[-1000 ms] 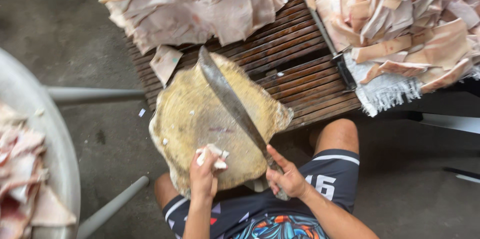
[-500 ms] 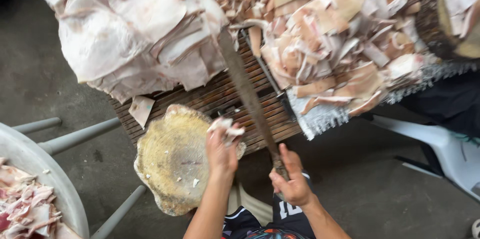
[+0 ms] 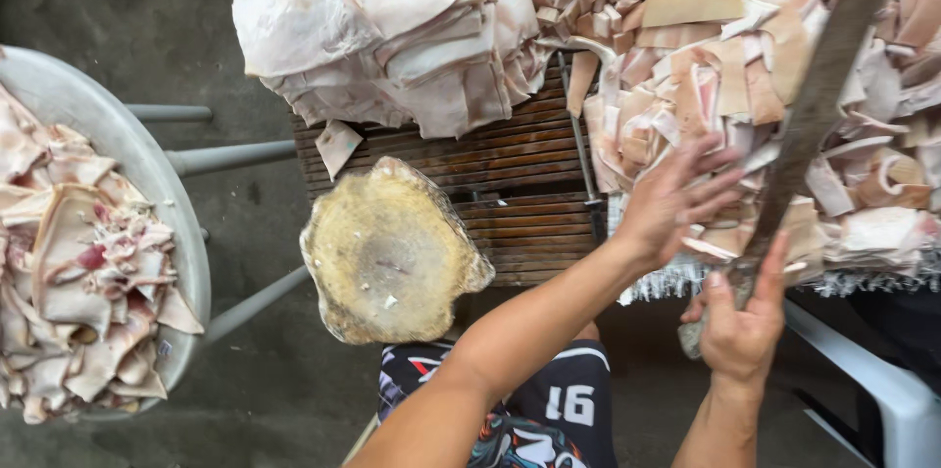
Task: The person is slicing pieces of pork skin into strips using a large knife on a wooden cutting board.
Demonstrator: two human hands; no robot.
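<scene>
My right hand [image 3: 740,321] grips the handle of a long, worn cleaver [image 3: 823,96], whose blade points up and away over a heap of cut pork-skin pieces [image 3: 725,56]. Just left of the blade, my left hand [image 3: 676,198] hovers with its fingers spread at the heap's near edge, and I see nothing in it. A round, yellowed wooden chopping block [image 3: 387,252] lies bare to the left of both hands, at the front edge of a dark slatted table [image 3: 520,174].
Large uncut sheets of pale pork skin [image 3: 392,27] are stacked at the back of the table. A wide metal basin [image 3: 147,174] full of skin and fat scraps [image 3: 78,272] stands on a frame at the left. A white plastic chair [image 3: 882,380] is at the lower right.
My left hand carried a small cut piece from the chopping block to the heap on the right and opened. The cleaver swung off the block to the right. The view shifted right.
</scene>
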